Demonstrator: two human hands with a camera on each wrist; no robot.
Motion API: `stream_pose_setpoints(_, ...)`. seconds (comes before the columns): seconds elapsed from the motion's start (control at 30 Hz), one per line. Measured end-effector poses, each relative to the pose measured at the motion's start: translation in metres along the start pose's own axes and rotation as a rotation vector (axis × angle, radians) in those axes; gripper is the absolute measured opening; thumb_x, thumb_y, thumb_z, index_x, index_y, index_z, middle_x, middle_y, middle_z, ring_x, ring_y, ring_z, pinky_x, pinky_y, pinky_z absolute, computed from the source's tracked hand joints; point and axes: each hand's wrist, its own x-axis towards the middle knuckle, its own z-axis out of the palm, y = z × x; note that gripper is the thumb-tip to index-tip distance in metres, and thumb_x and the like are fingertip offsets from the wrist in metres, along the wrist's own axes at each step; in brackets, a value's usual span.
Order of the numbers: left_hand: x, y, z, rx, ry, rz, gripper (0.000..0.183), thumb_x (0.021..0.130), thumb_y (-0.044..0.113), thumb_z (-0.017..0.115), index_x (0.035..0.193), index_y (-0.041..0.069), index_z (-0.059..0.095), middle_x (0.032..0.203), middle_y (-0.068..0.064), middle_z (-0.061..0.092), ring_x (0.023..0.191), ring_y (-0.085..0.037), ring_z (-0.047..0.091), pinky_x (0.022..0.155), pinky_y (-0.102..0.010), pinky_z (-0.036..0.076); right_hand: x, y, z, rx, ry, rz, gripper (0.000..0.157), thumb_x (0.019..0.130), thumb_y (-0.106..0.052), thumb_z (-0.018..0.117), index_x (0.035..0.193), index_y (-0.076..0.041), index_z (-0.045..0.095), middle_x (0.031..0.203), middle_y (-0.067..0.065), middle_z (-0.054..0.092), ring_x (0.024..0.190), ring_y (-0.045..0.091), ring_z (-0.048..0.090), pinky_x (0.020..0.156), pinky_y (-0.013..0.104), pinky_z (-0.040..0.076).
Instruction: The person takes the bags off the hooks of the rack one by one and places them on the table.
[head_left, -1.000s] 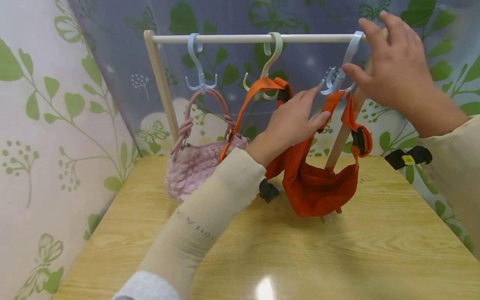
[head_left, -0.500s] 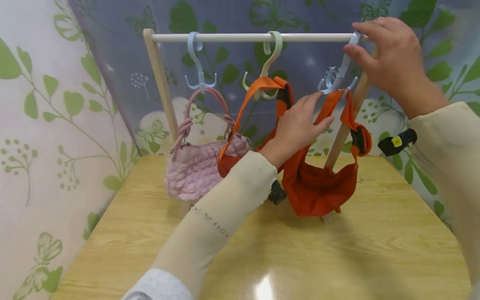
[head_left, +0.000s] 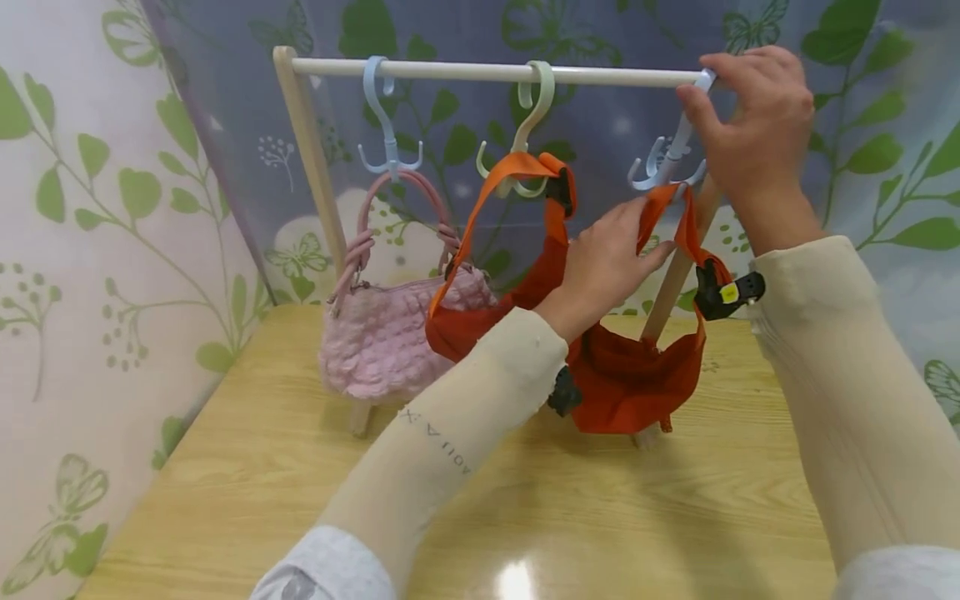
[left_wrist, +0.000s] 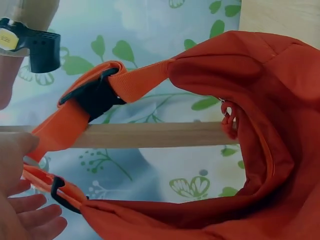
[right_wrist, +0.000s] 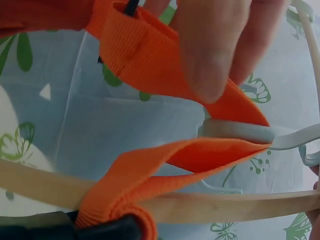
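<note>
- We see the hands apart, the left hand (head_left: 607, 262) reaching forward below the right, its thumb and fingers pinching the webbing strap (right_wrist: 142, 65) of one orange waist bag (head_left: 637, 383), which hangs on a blue hook (head_left: 673, 150).
- We have the right hand (head_left: 757, 129) raised, clamped round that hook's top on the white rail (head_left: 450, 71).
- Below, we see a wood-grain worktop (head_left: 660, 517); behind, a leaf-and-butterfly-patterned backdrop (head_left: 67, 250).
- We see another orange waist bag (head_left: 476, 325) partly hidden by the left forearm (head_left: 465, 417).
- In the left wrist view, we find the left hand cut off.
</note>
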Motion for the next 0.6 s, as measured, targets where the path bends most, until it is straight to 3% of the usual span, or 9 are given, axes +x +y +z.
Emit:
stream_pose_setpoints(0.13, 0.002, -0.003, 0.000, -0.036, 0.053, -0.028, 0.048, 0.092, 0.044, 0.064, 0.134, 0.022, 0.054, 0.105, 0.008, 0.065, 0.088, -0.008, 0.064, 0.073, -0.024, 0.050, -0.001, -0.005, 0.002, -0.011, 0.009, 0.015, 0.044, 0.093, -0.042, 0.061, 0.124, -0.011, 0.068, 0.118, 0.013, 0.068, 0.123, 0.026, 0.051, 0.109, 0.035, 0.032)
stream_pose_setpoints(0.27, 0.002, -0.006, -0.001, -0.075, 0.052, -0.039, 0.039, 0.094, 0.043, 0.062, 0.125, 0.019, 0.059, 0.084, 0.008, 0.064, 0.068, -0.007, 0.060, 0.062, -0.022, 0.047, 0.000, -0.006, 0.001, -0.028, 0.020, 0.021, 0.045, 0.094, -0.042, 0.059, 0.125, -0.011, 0.068, 0.119, 0.014, 0.068, 0.123, 0.027, 0.051, 0.109, 0.036, 0.032)
stream_pose_setpoints(0.6, 0.000, -0.011, -0.003, -0.102, -0.010, -0.035, 0.034, 0.096, 0.038, 0.061, 0.120, 0.014, 0.066, 0.078, 0.003, 0.065, 0.060, -0.010, 0.057, 0.057, -0.020, 0.043, 0.003, -0.006, -0.001, -0.043, 0.023, 0.009, 0.044, 0.094, -0.042, 0.058, 0.124, -0.011, 0.068, 0.118, 0.014, 0.068, 0.123, 0.027, 0.052, 0.109, 0.037, 0.033)
